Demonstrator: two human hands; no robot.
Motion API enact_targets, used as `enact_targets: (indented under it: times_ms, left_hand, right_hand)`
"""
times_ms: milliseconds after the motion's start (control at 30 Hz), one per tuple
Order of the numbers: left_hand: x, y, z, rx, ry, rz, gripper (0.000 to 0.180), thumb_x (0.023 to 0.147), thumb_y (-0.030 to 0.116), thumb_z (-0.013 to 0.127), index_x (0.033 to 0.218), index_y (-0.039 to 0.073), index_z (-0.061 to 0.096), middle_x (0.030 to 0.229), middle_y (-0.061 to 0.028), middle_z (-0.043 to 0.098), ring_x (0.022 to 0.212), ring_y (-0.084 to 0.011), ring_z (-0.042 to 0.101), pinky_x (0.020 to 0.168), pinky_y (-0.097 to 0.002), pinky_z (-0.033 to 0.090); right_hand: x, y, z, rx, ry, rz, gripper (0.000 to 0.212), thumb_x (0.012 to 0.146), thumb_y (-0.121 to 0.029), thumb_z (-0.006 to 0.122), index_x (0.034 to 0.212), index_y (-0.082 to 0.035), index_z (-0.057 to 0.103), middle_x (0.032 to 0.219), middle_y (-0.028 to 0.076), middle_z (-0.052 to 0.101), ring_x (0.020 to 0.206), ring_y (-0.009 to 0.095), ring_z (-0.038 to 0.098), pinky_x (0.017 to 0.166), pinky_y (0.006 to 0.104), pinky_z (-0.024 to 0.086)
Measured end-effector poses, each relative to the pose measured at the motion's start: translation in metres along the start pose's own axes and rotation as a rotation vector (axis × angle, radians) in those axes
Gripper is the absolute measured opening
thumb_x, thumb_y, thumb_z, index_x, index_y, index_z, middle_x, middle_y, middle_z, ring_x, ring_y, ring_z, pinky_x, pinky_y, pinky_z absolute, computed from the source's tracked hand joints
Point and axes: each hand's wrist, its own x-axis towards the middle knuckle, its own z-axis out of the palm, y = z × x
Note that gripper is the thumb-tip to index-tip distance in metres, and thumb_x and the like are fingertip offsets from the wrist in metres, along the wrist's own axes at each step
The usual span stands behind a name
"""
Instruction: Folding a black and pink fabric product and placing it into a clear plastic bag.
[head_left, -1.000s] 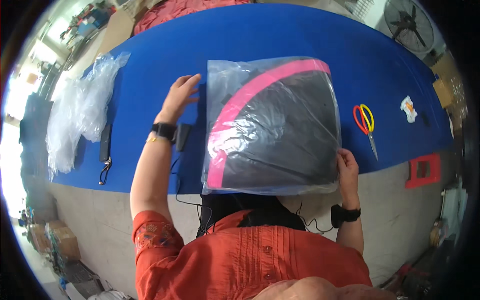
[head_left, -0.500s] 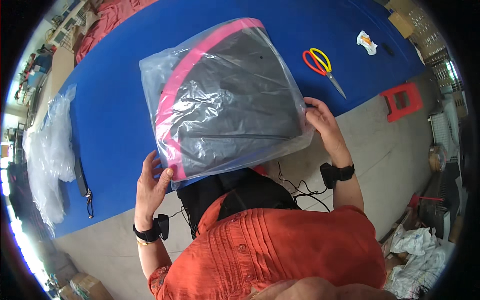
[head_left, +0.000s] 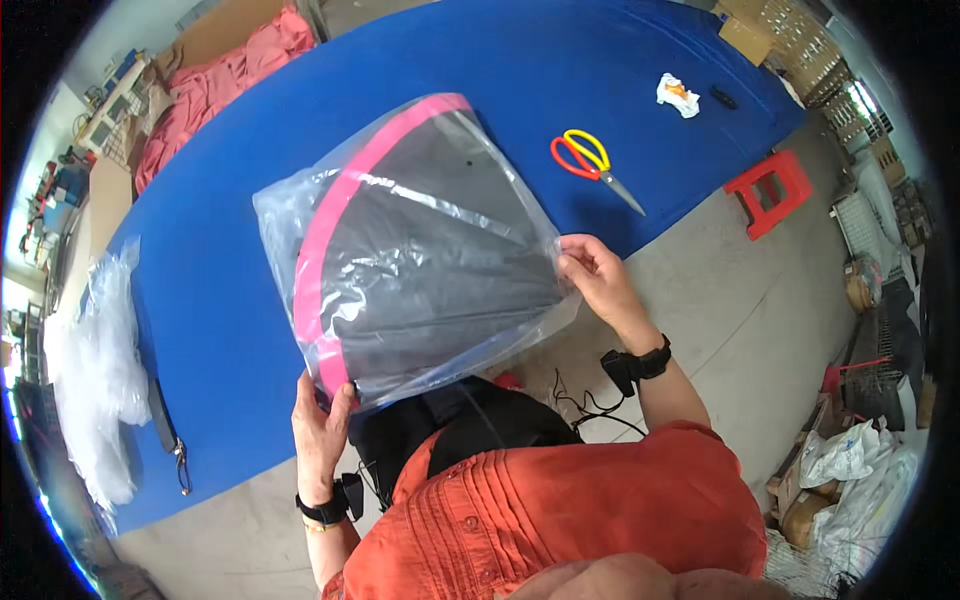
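Observation:
A clear plastic bag (head_left: 278, 215) holds a folded dark grey fabric piece (head_left: 440, 230) with a curved pink border (head_left: 318, 230). It lies partly on the blue table and reaches over the near edge, above my lap. My left hand (head_left: 322, 425) grips the bag's near left corner, thumb on top and fingers beneath. At the right corner my right hand (head_left: 600, 280) pinches the plastic between thumb and fingers. Creases and glare run across the bag's upper face. Each wrist wears a black strap with a small box.
Scissors (head_left: 600, 170) with red and yellow handles lie right of the bag, beyond them a crumpled white wrapper (head_left: 678, 95) and a small black object (head_left: 723, 97). Clear plastic bags (head_left: 95, 380) and a black strap (head_left: 162, 420) lie at the left. A red stool (head_left: 768, 195) stands on the floor.
My view has shifted, so the table and its things appear lower and further left. Both hands keep hold of the bag, which now looks flatter with different creases.

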Motion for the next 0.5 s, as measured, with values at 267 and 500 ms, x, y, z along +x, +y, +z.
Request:
enact_targets:
  times_ms: [267, 500]
  left_hand:
    - [-0.008, -0.005, 0.002, 0.052, -0.092, 0.01, 0.069, 0.086, 0.027, 0.084, 0.141, 0.0, 0.051, 0.11, -0.0169, 0.063, 0.088, -0.0273, 0.059, 0.078, -0.0392, 0.05]
    - [-0.011, -0.009, 0.008, 0.054, -0.032, 0.058, 0.055, 0.092, 0.031, 0.08, 0.129, -0.001, 0.056, 0.098, -0.0112, 0.061, 0.082, -0.022, 0.055, 0.075, -0.0375, 0.048]
  right_hand:
    - [0.057, -0.003, -0.073, -1.107, 0.396, -0.467, 0.032, 0.091, -0.01, 0.07, 0.123, -0.009, 0.063, 0.116, 0.013, 0.068, 0.111, 0.036, 0.063, 0.092, 0.0453, 0.052]
    - [0.098, 0.023, -0.099, -1.265, 0.362, -0.33, 0.027, 0.092, -0.013, 0.068, 0.118, -0.016, 0.064, 0.101, 0.013, 0.066, 0.097, 0.037, 0.065, 0.082, 0.0482, 0.053]
